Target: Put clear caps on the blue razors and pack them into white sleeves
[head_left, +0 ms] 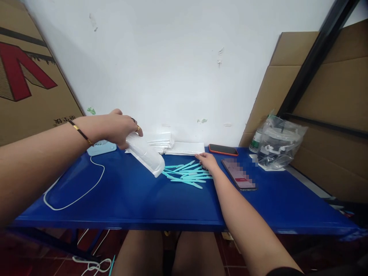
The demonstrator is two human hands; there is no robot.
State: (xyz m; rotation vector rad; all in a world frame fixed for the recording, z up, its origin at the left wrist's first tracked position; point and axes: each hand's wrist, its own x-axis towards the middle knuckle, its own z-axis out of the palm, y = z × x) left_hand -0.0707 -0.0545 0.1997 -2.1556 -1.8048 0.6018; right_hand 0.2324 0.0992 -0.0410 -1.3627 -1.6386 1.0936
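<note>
My left hand [120, 128] is raised over the blue table [129, 199] and grips a white packet [145, 155] that slants down toward the table. My right hand [208, 161] rests at the right end of a loose heap of several turquoise sticks [186, 174], its fingers lying on them. Behind the sticks lie a stack of white packets [159, 140] and flat white sheets [185, 148] against the wall.
Two phones lie right of my right hand, one with a lit screen [238, 174], one dark with an orange edge [223, 150]. A clear plastic bag [280, 143], a bottle [255, 141], a light blue device [100, 147] with a white cable [73, 191], and cardboard boxes [316, 96] surround the table.
</note>
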